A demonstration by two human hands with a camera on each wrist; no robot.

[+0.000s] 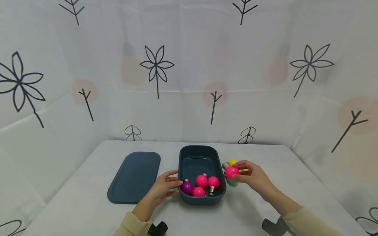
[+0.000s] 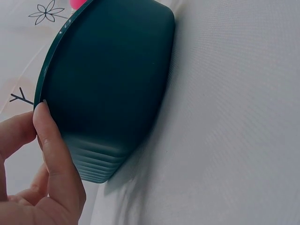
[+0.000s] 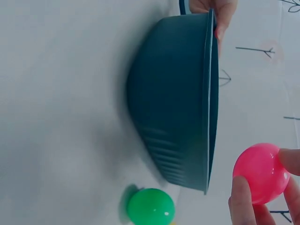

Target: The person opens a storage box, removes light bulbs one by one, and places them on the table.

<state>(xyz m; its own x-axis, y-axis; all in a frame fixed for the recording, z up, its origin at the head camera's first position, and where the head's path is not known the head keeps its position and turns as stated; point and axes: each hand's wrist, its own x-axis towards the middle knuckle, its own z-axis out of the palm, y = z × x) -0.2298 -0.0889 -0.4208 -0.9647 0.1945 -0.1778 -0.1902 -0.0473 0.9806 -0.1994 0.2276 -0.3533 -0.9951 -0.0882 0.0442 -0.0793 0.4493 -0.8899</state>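
Observation:
A dark blue-green plastic container (image 1: 197,164) sits in the middle of the table. Inside its near half lie a purple light bulb (image 1: 186,187) and several pink light bulbs (image 1: 201,181). My left hand (image 1: 166,187) holds the container's left rim, its fingertips at the edge in the left wrist view. To the right of the container, my right hand (image 1: 254,177) grips another pink light bulb (image 1: 231,172) by its round globe, raised beside the rim. Beneath that hand, a green bulb (image 3: 151,206) rests on the table, and a yellow bulb (image 1: 232,162) shows just behind.
A flat blue-green lid (image 1: 134,178) lies on the white table (image 1: 88,196) left of the container. Behind the table hangs a white cloth (image 1: 183,72) printed with flowers and twigs.

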